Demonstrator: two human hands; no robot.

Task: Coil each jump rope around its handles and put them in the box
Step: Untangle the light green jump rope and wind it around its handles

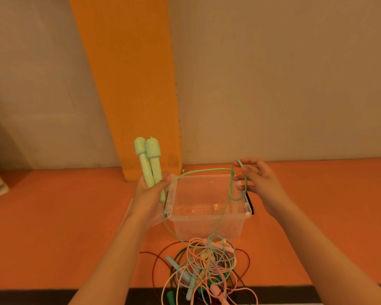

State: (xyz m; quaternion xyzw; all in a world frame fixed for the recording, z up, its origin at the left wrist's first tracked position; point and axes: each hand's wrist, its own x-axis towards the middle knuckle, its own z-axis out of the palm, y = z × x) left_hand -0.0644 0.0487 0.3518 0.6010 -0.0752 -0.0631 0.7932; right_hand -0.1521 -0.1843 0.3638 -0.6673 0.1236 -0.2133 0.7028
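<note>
Holding the green handles upright, cord strung over the box

Your left hand (151, 190), centre-left in the frame, has its fingers and thumb wrapped around the lower ends of the two mint-green handles (149, 159), which stand side by side with their caps up. From that fist the green cord (207, 171) runs right across the clear plastic box (207, 227) to your right hand (257, 183). There it hooks over the index fingertip while the other fingers stay loosely spread; no tight pinch shows. The cord then drops across the box opening into the tangled pile of jump ropes (207, 265) at the bottom centre. Box and pile sit on the orange surface (75, 227), the pile just in front of the box.
</note>
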